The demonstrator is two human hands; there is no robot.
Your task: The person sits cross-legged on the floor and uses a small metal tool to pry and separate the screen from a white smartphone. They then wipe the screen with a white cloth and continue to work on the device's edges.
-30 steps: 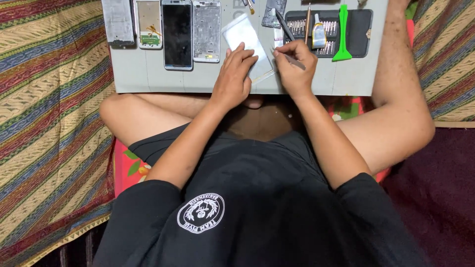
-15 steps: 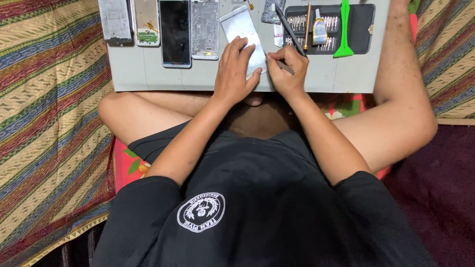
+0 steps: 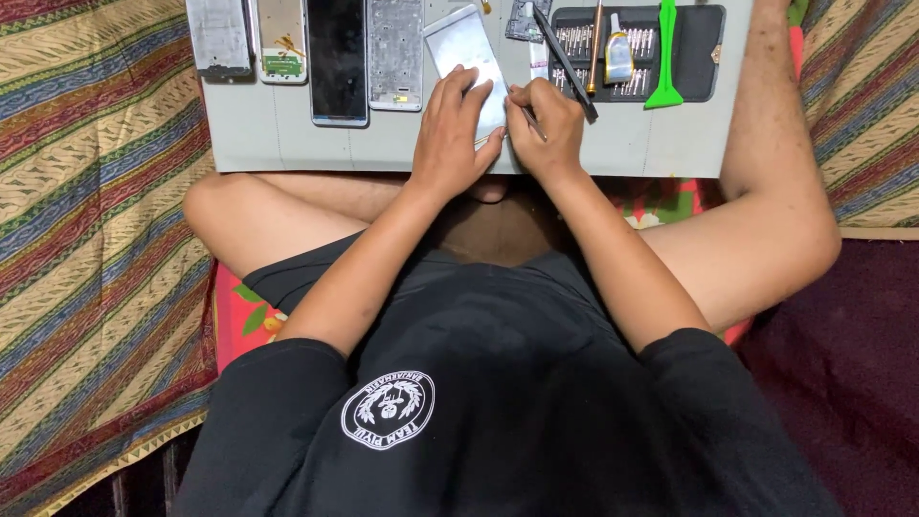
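A silver phone back panel [image 3: 461,46] lies tilted on the pale grey work board [image 3: 278,134]. My left hand [image 3: 458,129] presses down on its near end, fingers spread over it. My right hand [image 3: 548,129] is closed around a thin dark tool [image 3: 565,63] whose tip meets the panel's right edge next to my left fingers. The panel's near part is hidden under my hands.
Several phone parts line the board's far left: a grey frame [image 3: 219,36], a back with a green board [image 3: 281,40], a black screen [image 3: 337,59], a metal midframe [image 3: 395,53]. A black tool case [image 3: 697,53] with bits, a small bottle [image 3: 618,59] and a green pry tool [image 3: 665,53] sits at right. Striped cloth [image 3: 86,230] surrounds.
The view has shifted slightly. My right hand has moved closer to my left hand at the panel's edge, with the tool tip now near my left fingers.
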